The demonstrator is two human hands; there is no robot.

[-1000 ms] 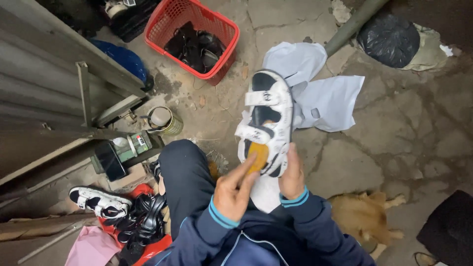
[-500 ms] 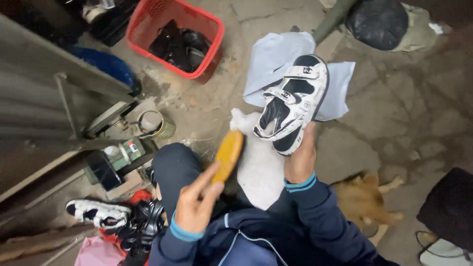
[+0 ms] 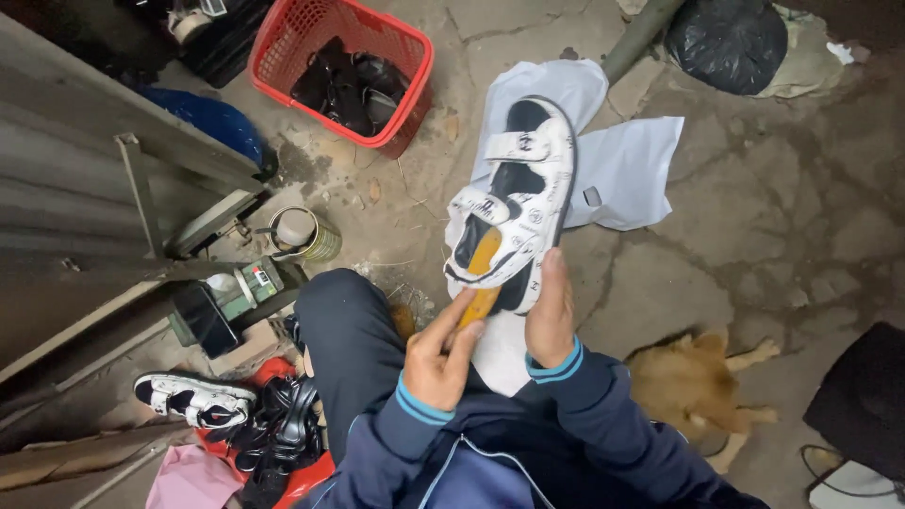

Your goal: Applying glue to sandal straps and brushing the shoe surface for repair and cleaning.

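My right hand [image 3: 551,316] grips the heel end of a white and black strapped sandal shoe [image 3: 528,188], holding it up in front of me with the toe pointing away. My left hand [image 3: 441,356] holds an orange brush [image 3: 484,267] by its lower end, and the brush lies against the inner side of the shoe. A white cloth [image 3: 497,351] rests on my lap under both hands. Both sleeves are dark blue with light blue cuffs.
A red plastic basket [image 3: 416,58] with dark footwear stands at the back. A white cloth [image 3: 630,160] lies on cracked concrete, a black bag [image 3: 726,40] beyond it. A tan dog [image 3: 693,386] lies at my right. A tin can [image 3: 304,234] and piled sandals [image 3: 203,403] are left.
The brush had swung away to the left of the shoe; now my left hand has brought it back against the shoe. The shoe has come lower and closer to me.
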